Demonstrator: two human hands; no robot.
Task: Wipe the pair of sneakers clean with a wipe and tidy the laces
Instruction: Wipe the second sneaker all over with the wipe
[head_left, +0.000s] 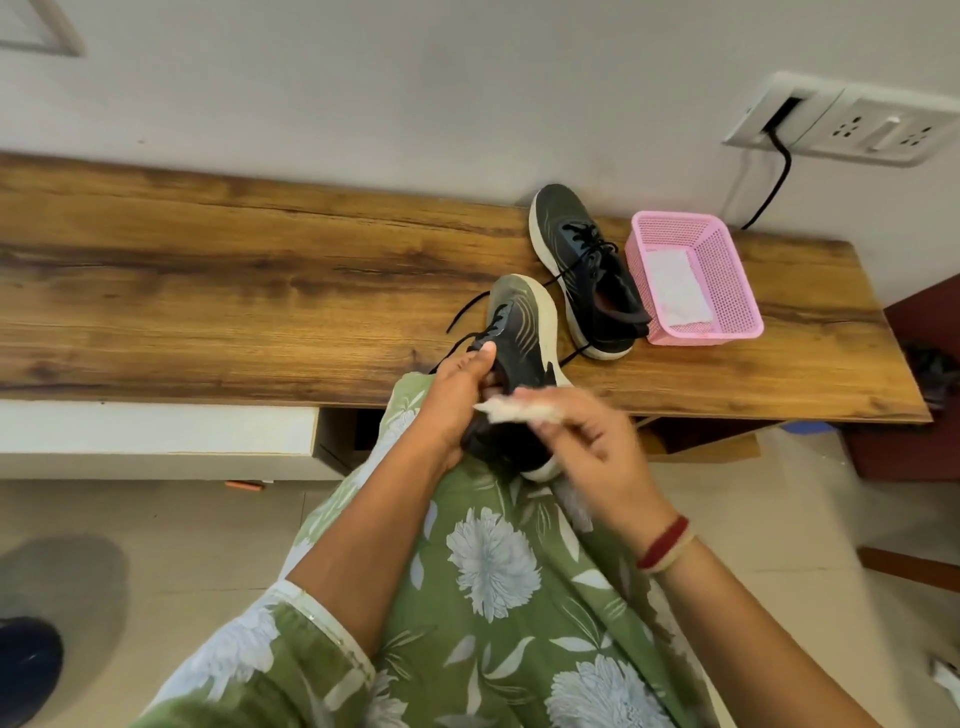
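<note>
Left hand (457, 384) grips the near sneaker (519, 332) at its collar, thumb laid on the upper beside the eyelets and the fingers curled out of sight inside the opening. Right hand (597, 447), motion-blurred, pinches a crumpled white wipe (524, 413) between thumb and fingertips, just over the shoe's heel end. A red and tan band (665, 540) circles the right wrist.

The near sneaker has a dark grey-black upper with pale curved stripes and a thick white sole. It overhangs the desk's (208, 291) near edge and rests partly on a green floral lap (493, 571). Its heel and collar are largely covered by both hands and the wipe. The toe points to the desk's far edge, and the long axis runs near-to-far, leaning slightly left. Its loose black lace (462, 317) trails leftward over the wood.

The second sneaker (587, 270), of the same pattern, lies on its sole toward the desk's right end, touching or nearly touching a pink mesh basket (737, 291). Its toe points to the far edge, its heel slants toward the near right, and the orange-brown lining shows in the opening. Its lace ends (571, 356) stray toward the near sneaker. White sheets (675, 291) lie in the basket; whether they are wipes cannot be made out.
</note>
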